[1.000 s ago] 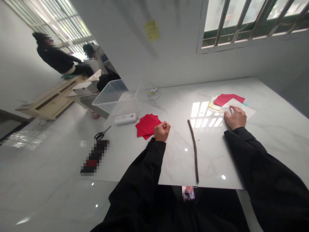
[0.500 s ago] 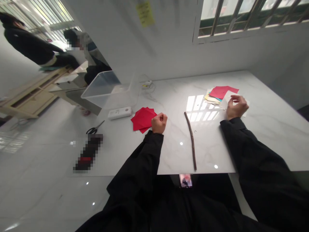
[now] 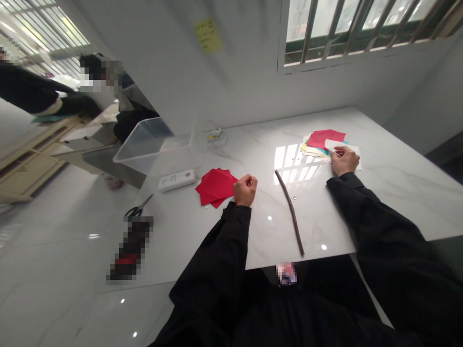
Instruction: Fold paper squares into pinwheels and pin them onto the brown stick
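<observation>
My left hand (image 3: 245,189) rests as a closed fist on the white marble table (image 3: 383,188), right beside a small stack of red paper squares (image 3: 214,186); nothing shows in it. My right hand (image 3: 344,159) is curled over a white sheet (image 3: 356,152) at the far right, its fingertips pinching the sheet's near edge. Under that sheet lies a pile of coloured papers (image 3: 318,142) with a red one on top. A thin dark stick (image 3: 290,210) lies on the table between my two hands.
A clear plastic bin (image 3: 155,144) stands at the table's back left, with a white remote-like device (image 3: 178,180) before it. Scissors (image 3: 137,208) and a dark object (image 3: 130,248) lie at the left. Two other people are by a wooden table far left.
My right hand went from lying flat on the white sheet to curling up and pinching its edge. The left fist stayed put. My head shifted, so the scene slid slightly.
</observation>
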{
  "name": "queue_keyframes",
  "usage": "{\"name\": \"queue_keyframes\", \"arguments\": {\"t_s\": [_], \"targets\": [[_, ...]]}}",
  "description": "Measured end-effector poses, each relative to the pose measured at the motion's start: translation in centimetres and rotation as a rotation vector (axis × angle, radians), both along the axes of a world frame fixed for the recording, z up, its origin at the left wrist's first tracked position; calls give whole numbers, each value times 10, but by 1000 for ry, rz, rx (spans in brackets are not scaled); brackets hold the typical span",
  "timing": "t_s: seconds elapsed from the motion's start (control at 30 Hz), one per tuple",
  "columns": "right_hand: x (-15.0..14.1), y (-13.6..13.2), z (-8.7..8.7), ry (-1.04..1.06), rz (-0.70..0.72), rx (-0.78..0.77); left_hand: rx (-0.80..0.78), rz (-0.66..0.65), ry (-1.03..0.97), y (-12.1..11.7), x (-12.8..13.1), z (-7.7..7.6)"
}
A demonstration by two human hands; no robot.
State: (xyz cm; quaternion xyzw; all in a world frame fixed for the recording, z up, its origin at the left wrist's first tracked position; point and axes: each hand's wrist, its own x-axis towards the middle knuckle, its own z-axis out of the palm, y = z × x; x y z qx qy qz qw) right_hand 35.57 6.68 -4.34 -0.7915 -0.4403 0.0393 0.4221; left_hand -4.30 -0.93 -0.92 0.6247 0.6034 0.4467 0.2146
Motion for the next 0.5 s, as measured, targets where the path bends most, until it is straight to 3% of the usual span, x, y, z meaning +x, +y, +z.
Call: {"name": "queue_keyframes", "arguments": {"t_s": [0.17,0.33,0.43,0.5], "targets": [[-6,-6,8,-88,-52,86,-10,-12,-34,1,0,0],[-32,-21,33,-169,46,399,3,-34,-146,4,-4,0],[-71,-36,47,14,213,601,14,-103,-344,8,0,0],[-98,-46,49,269,353,610,-13,-161,-534,12,5,0]]}}
